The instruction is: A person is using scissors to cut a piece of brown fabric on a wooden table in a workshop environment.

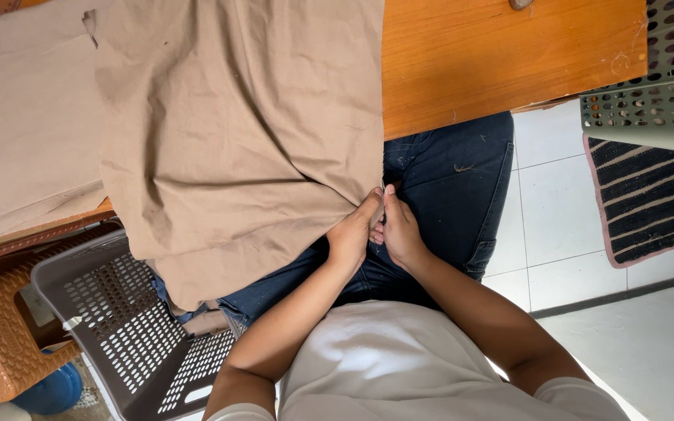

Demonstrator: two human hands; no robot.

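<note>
Over wooden table, tan cloth's corner sits pinched between both hands' fingers.

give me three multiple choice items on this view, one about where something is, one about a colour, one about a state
1. Where does the tan cloth lie?
A. Draped from the wooden table onto the person's lap
B. Folded inside the grey basket
C. Spread on the floor tiles

2. What colour is the striped mat on the floor?
A. Blue and white
B. Black and pale, with a pink edge
C. Plain green

3. What are the hands doing?
A. Both resting flat on the table
B. One raised in the air
C. The left hand and right hand pinch the cloth's edge together

Answers: 1 A, the cloth hangs over the table edge and covers the jeans. 2 B, dark stripes alternate with pale ones inside a pink border. 3 C, both sets of fingertips meet at the corner of the cloth.
</note>
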